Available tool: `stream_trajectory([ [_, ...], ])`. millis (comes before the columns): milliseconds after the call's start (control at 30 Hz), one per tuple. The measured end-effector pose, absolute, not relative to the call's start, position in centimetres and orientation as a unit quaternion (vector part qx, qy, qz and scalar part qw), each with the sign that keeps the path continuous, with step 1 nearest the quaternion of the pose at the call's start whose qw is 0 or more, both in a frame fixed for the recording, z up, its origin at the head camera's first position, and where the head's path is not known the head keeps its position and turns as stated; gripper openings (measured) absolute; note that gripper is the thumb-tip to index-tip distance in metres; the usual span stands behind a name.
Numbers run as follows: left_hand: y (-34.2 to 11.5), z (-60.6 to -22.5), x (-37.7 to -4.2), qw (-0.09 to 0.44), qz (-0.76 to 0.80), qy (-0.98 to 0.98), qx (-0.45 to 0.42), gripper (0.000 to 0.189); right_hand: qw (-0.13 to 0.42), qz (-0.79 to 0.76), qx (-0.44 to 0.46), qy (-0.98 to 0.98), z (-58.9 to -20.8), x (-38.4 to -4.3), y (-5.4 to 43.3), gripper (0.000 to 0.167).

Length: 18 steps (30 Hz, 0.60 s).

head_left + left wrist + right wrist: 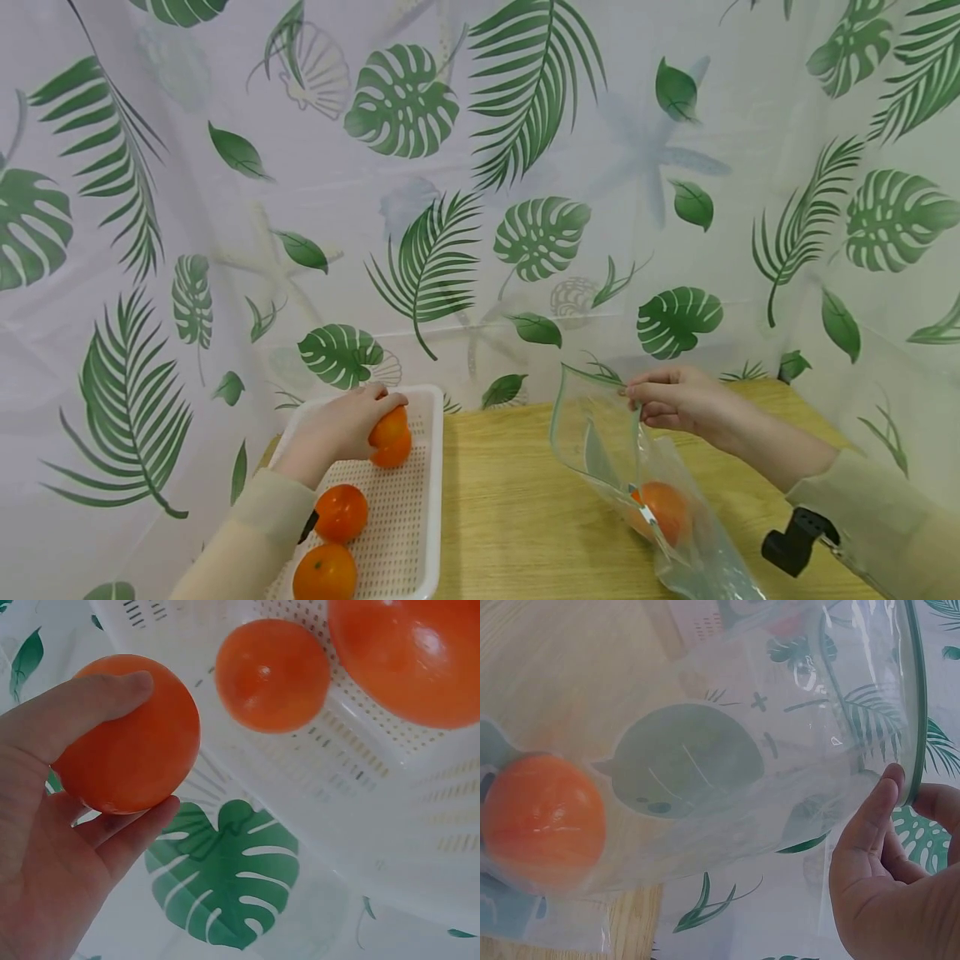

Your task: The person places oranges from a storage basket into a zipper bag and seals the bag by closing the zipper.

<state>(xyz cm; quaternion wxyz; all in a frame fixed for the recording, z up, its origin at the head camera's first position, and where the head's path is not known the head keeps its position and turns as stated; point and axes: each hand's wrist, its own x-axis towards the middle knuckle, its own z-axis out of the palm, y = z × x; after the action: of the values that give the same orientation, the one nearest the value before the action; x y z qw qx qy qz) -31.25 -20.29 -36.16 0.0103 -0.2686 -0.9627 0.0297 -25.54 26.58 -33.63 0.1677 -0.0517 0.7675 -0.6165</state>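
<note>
My left hand [352, 421] grips an orange [135, 739] between thumb and fingers, over the far end of a white perforated basket [437, 492]. Just below it in the head view another orange [393, 455] lies in the basket. Nearer to me are two more, one orange [341, 513] beside my left cuff and one orange [325, 573] in front of it. With thumb and fingertips my right hand [686, 404] pinches the green-edged rim of a clear zip bag [600, 417], whose mouth gapes. Inside the bag, near its lower part, rests an orange [544, 821].
The basket stands on the left of a wooden table [517, 500], the bag on the right. A leaf-printed curtain [450, 275] hangs behind the table and along both sides. A black strap device [798, 542] sits at my right wrist.
</note>
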Motion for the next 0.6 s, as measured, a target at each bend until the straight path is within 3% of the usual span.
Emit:
stream_trajectory([
  [600, -16.6, -35.1, -30.6, 0.001, 0.032, -0.944, -0.33, 0.074, 0.173, -0.618, -0.045, 0.766, -33.7, -25.5, 26.3, 0.035],
])
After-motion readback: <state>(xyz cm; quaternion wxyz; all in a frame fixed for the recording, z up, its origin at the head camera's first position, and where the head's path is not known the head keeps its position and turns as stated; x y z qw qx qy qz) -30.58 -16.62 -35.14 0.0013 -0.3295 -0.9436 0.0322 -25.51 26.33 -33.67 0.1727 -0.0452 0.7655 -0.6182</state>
